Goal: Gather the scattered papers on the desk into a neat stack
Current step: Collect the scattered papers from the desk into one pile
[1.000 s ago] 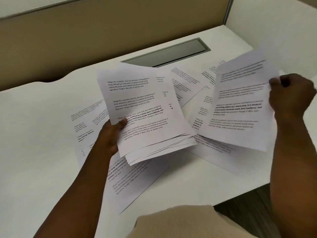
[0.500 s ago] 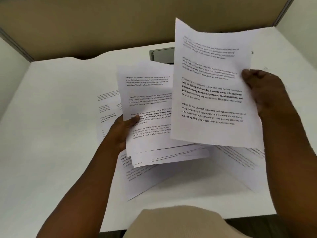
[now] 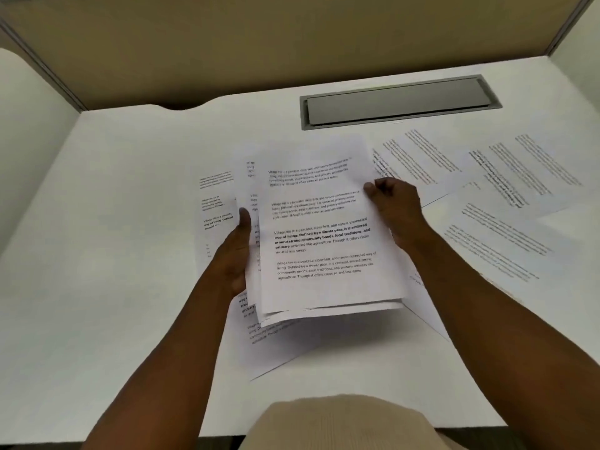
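A bundle of printed sheets (image 3: 321,235) is held above the white desk (image 3: 107,241), roughly at the middle. My left hand (image 3: 235,251) grips its left edge, thumb on top. My right hand (image 3: 394,211) pinches the right edge of the top sheet, which lies on the bundle. More printed sheets lie loose on the desk: one to the left (image 3: 216,203), one under the bundle at the front (image 3: 266,345), and several to the right (image 3: 513,203).
A grey cable hatch (image 3: 399,100) is set into the desk at the back right. Beige partition panels (image 3: 259,43) wall the desk at the back and sides. The desk's front edge runs just before my torso.
My right hand has brought its single sheet left and down onto the bundle in my left hand. The view has shifted, so the sheets to the right show again.
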